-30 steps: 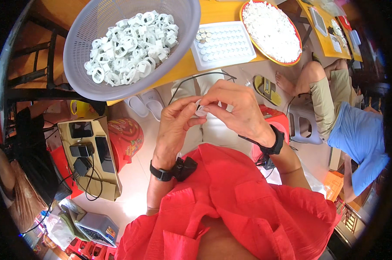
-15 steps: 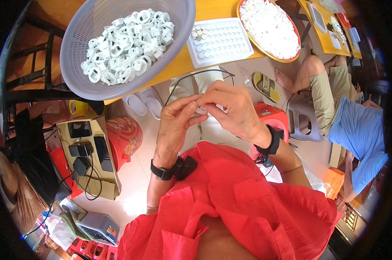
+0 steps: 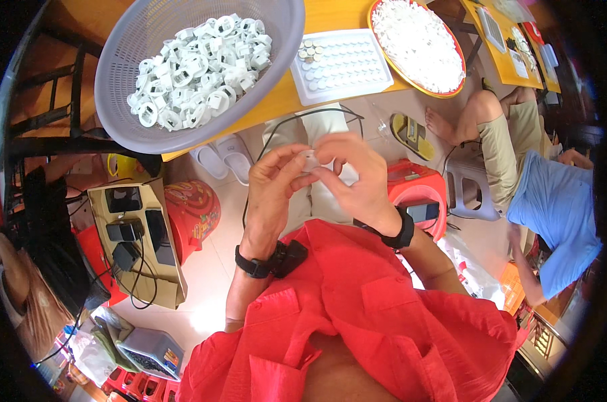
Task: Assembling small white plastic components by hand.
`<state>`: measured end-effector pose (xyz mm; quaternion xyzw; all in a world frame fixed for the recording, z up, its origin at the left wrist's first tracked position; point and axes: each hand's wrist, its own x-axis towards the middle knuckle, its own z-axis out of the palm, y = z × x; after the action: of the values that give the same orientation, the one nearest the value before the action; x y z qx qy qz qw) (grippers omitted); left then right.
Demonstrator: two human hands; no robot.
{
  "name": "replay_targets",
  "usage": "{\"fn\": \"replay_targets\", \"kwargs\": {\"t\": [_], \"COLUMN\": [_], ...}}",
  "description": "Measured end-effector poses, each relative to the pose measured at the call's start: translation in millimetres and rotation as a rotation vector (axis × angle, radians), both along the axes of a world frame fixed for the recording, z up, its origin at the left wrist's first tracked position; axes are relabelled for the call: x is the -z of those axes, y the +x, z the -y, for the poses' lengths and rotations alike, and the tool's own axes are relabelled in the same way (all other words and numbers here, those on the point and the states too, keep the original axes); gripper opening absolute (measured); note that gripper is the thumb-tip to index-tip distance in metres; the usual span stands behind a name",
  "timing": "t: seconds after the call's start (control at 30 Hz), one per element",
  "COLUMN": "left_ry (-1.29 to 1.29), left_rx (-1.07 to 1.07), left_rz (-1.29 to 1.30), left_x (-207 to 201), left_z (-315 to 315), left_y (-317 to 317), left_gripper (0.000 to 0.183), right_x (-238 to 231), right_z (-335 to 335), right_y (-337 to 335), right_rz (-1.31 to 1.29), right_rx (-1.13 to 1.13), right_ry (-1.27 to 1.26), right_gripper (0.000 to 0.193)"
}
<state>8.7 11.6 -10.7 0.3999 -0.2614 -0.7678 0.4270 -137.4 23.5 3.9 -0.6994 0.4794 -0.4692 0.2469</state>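
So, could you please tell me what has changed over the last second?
Very little: the left hand and right hand stay together, fingertips pinching the small white part between them, with only slight finger shifts. The lavender basket, white tray and orange dish stayed put.

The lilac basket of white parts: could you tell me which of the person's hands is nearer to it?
Left. The left hand is just below and right of the lilac basket; the right hand lies farther right, beyond the left, nearer the white tray.
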Motion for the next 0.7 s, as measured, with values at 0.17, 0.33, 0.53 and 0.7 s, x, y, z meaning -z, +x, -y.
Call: {"fn": "replay_targets", "kwargs": {"t": [0.17, 0.33, 0.53, 0.7], "left_ry": [-0.034, -0.055, -0.165, -0.21], "left_rx": [-0.039, -0.062, -0.091, -0.134], "left_rz": [-0.045, 0.069, 0.18, 0.17], "left_x": [-2, -4, -1, 2], "left_z": [2, 0, -2, -5], "left_y": [-4, -8, -10, -10], "left_gripper": [0.015, 0.013, 0.013, 0.012], "right_x": [6, 1, 7, 7], "right_z": [-3, -2, 1, 0], "right_y": [-6, -3, 4, 11], "right_rz": [0.44, 0.568, 0.551, 0.533], "right_rx": [0.097, 0.08, 0.119, 0.141], "right_ry": [0.447, 0.647, 0.647, 0.605], "right_gripper": [0.014, 0.008, 0.006, 0.006]}}
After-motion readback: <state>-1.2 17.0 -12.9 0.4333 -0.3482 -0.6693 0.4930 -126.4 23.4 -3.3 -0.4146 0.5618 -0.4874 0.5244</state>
